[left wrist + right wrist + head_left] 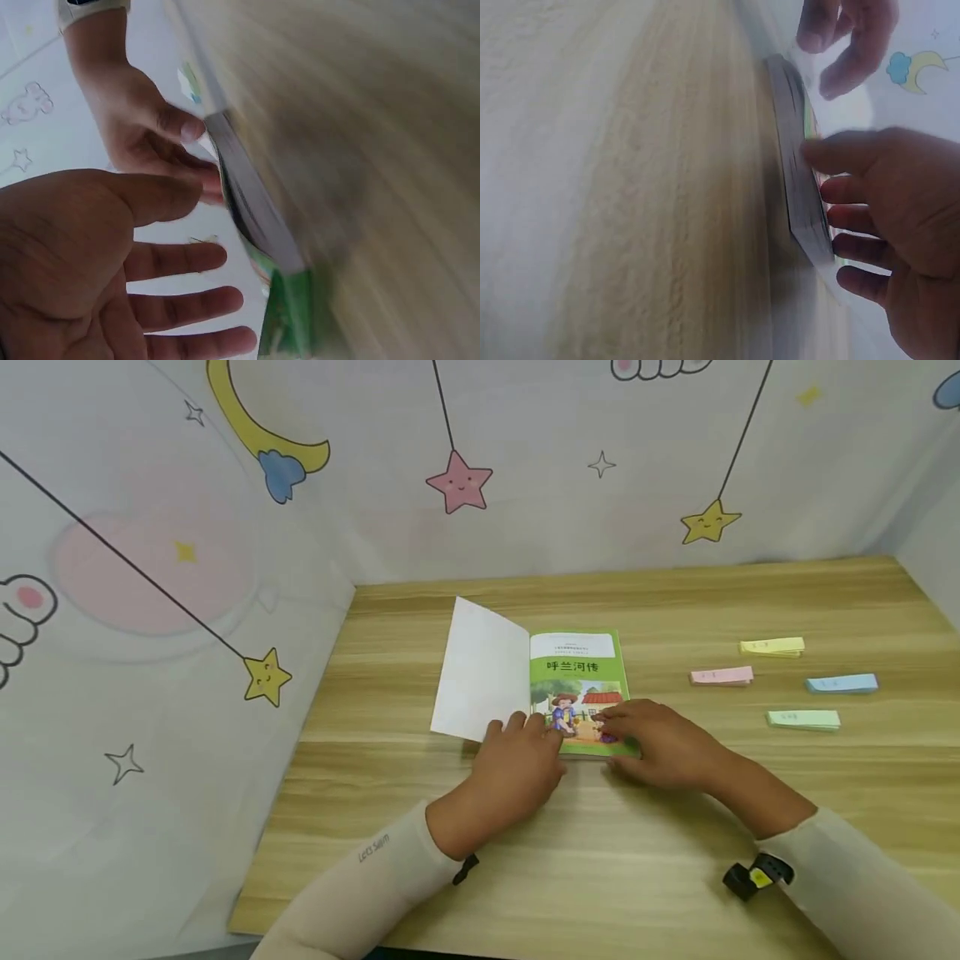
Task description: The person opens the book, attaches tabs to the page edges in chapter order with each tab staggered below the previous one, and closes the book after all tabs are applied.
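A paperback book (pixel 573 647) with a green illustrated first page lies on the table, its white-backed cover (pixel 483 668) swung out to the left. My left hand (pixel 517 768) is over the lower left part of the book near the fold, fingers spread and fairly straight. On the lower right corner rests my right hand (pixel 667 747), fingertips over the picture and thumb at the bottom edge. The left wrist view shows the book's page edges (pixel 255 202) beside both hands. In the right wrist view, the right thumb (pixel 840 154) lies against the page block (pixel 795 150).
To the right on the wooden table (pixel 420 618) lie folded paper strips: yellow (pixel 772 647), pink (pixel 722 677), blue (pixel 842 683) and green (pixel 804 720). A white printed curtain (pixel 555 535) borders the table at the back and left.
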The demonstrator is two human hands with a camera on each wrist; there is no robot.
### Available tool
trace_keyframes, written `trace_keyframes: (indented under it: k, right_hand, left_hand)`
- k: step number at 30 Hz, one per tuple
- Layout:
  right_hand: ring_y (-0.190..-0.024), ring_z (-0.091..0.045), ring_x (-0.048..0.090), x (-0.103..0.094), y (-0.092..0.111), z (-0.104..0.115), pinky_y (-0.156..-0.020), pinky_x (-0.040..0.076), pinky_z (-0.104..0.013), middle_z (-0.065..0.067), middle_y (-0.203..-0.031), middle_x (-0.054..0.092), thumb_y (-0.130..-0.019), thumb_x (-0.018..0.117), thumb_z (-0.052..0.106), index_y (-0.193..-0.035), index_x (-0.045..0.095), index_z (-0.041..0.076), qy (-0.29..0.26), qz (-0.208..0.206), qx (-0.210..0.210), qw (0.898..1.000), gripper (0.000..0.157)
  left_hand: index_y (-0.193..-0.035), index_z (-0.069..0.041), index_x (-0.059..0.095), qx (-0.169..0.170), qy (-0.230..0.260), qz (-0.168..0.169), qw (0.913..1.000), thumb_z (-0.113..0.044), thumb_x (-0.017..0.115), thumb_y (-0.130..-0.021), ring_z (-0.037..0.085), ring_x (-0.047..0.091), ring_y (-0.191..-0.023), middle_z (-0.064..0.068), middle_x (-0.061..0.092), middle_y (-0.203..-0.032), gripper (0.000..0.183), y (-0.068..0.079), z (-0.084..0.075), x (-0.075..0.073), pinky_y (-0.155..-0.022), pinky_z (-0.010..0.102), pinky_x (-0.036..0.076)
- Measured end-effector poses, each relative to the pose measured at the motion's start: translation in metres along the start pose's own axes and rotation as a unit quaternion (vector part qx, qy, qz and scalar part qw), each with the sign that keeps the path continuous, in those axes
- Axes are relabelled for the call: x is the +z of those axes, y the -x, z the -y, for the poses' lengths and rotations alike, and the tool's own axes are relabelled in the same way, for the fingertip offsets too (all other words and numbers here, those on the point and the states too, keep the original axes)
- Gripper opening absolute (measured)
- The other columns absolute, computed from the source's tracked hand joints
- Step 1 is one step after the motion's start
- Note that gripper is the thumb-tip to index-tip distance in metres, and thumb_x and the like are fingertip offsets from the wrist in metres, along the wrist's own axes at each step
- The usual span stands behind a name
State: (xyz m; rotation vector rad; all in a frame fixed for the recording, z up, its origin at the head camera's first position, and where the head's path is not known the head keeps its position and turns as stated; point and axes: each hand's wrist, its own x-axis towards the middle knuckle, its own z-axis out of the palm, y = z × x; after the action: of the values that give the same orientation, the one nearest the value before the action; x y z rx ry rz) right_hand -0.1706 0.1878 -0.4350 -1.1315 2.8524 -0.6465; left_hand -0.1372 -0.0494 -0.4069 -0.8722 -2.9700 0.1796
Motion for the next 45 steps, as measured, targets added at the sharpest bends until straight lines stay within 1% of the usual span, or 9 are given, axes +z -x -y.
trace_keyframes:
  k: [6,17,23,28,31,33,35,40,45]
  right_hand:
    - [-0.115,-0.025,0.051,0.002,0.006,-0.007,-0.094,0.040,-0.044,-0.006,-0.122,0.059,-0.081,0.072,0.025,-0.116,0.067,0.007,0.032,0.010,-0.010,0.999,0.040]
    - [-0.089,-0.014,0.061,-0.004,0.007,-0.003,-0.077,0.049,-0.037,0.006,-0.093,0.067,-0.085,0.070,0.019,-0.095,0.072,0.016,0.057,-0.058,-0.012,0.997,0.011]
    - [-0.106,-0.021,0.054,-0.007,0.007,0.001,-0.081,0.047,-0.042,0.000,-0.112,0.063,-0.079,0.075,0.025,-0.119,0.063,0.015,0.054,-0.126,0.010,0.990,0.043]
    - [-0.122,-0.026,0.044,-0.007,0.013,-0.001,-0.085,0.046,-0.045,-0.007,-0.134,0.048,-0.079,0.075,0.027,-0.135,0.051,0.017,0.081,-0.139,0.008,0.987,0.062]
    - [-0.119,-0.025,0.046,-0.006,0.017,-0.003,-0.088,0.045,-0.042,-0.006,-0.128,0.053,-0.082,0.071,0.021,-0.119,0.065,0.014,0.098,-0.113,-0.034,0.988,0.038]
    - [-0.116,-0.024,0.048,-0.004,0.018,-0.004,-0.089,0.044,-0.041,-0.004,-0.121,0.058,-0.083,0.070,0.018,-0.108,0.070,0.013,0.101,-0.099,-0.049,0.989,0.025]
    - [-0.113,-0.023,0.049,-0.002,0.019,-0.005,-0.088,0.045,-0.039,-0.003,-0.116,0.060,-0.083,0.071,0.017,-0.104,0.071,0.013,0.102,-0.097,-0.054,0.989,0.022]
    - [-0.103,-0.021,0.054,-0.001,0.019,-0.004,-0.080,0.048,-0.036,0.000,-0.103,0.065,-0.072,0.079,0.011,-0.092,0.074,0.012,0.088,-0.151,-0.058,0.983,0.021]
    - [-0.100,-0.021,0.053,-0.002,0.013,0.000,-0.074,0.048,-0.035,0.001,-0.099,0.064,-0.065,0.083,0.011,-0.086,0.075,0.012,0.087,-0.207,-0.060,0.973,0.022]
  left_hand:
    - [-0.118,-0.025,0.061,-0.040,0.081,0.057,0.9943,-0.046,0.066,-0.084,0.026,0.046,-0.100,0.003,0.054,-0.113,0.040,-0.010,0.006,0.012,-0.066,0.047,0.043]
    - [-0.112,-0.030,0.067,-0.035,0.096,0.030,0.9944,-0.039,0.068,-0.084,0.023,0.045,-0.093,-0.001,0.056,-0.110,0.029,-0.020,0.011,0.017,-0.058,0.045,0.044]
    - [-0.121,-0.021,0.059,-0.058,0.088,0.006,0.9945,-0.032,0.056,-0.092,0.020,0.050,-0.084,-0.002,0.061,-0.096,0.031,-0.022,0.014,0.018,-0.055,0.042,0.044]
    - [-0.150,-0.007,0.006,-0.111,0.114,-0.148,0.9761,-0.021,0.061,-0.082,0.020,0.051,-0.060,0.009,0.056,-0.085,0.089,-0.023,0.021,0.019,-0.040,0.034,0.040]
    - [-0.150,-0.012,-0.002,-0.120,0.047,-0.280,0.9514,-0.018,0.063,-0.079,0.032,0.058,-0.090,0.021,0.048,-0.117,0.096,-0.024,0.026,0.020,-0.060,0.043,0.051]
    - [-0.149,-0.020,0.011,-0.122,-0.017,-0.315,0.9411,-0.013,0.064,-0.079,0.040,0.042,-0.119,0.023,0.029,-0.140,0.088,-0.023,0.030,0.019,-0.085,0.055,0.043]
    - [-0.141,-0.022,0.035,-0.098,-0.063,-0.283,0.9521,-0.010,0.066,-0.079,0.044,0.017,-0.136,0.020,0.023,-0.148,0.070,-0.022,0.033,0.015,-0.100,0.064,0.021]
    - [-0.098,-0.017,0.066,0.022,-0.030,-0.102,0.9940,-0.024,0.068,-0.083,0.028,0.045,-0.120,0.003,0.061,-0.114,0.017,-0.019,0.028,0.011,-0.104,0.048,0.025]
    - [-0.095,-0.018,0.065,-0.007,0.014,-0.024,0.9996,-0.059,0.058,-0.083,0.022,0.050,-0.096,-0.002,0.058,-0.093,0.043,-0.019,0.023,0.017,-0.085,0.046,0.037]
